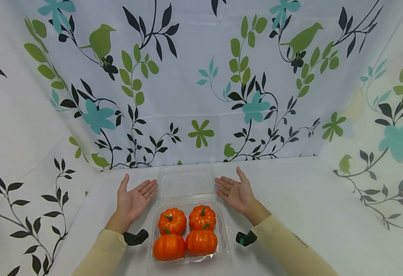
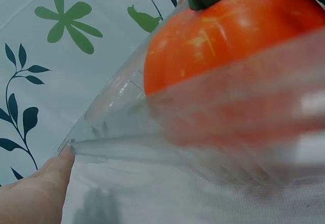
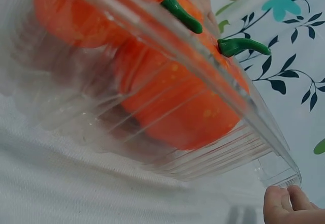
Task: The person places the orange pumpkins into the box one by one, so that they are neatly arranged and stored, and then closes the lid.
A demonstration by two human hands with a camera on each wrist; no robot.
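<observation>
A clear plastic clamshell container [image 1: 224,234] stands on the white table with its lid [image 1: 186,183] folded back flat, away from the person. Inside the base sit several small orange pumpkins [image 1: 201,242] with green stems, packed in two rows. My left hand [image 1: 133,202] lies left of the lid, palm turned up and fingers straight. On the other side, my right hand [image 1: 237,194] mirrors it, palm up, fingers pointing toward the lid. Both hands' fingertips are close to the lid's side edges; whether they touch it, I cannot tell. Neither hand holds anything.
White cloth covers the table [image 1: 284,199]. Behind it hangs a curtain [image 1: 201,76] printed with leaves, birds and flowers, continuing along both sides. A black wrist camera [image 1: 136,237] sits by the left sleeve, and another black camera [image 1: 246,238] by the right sleeve.
</observation>
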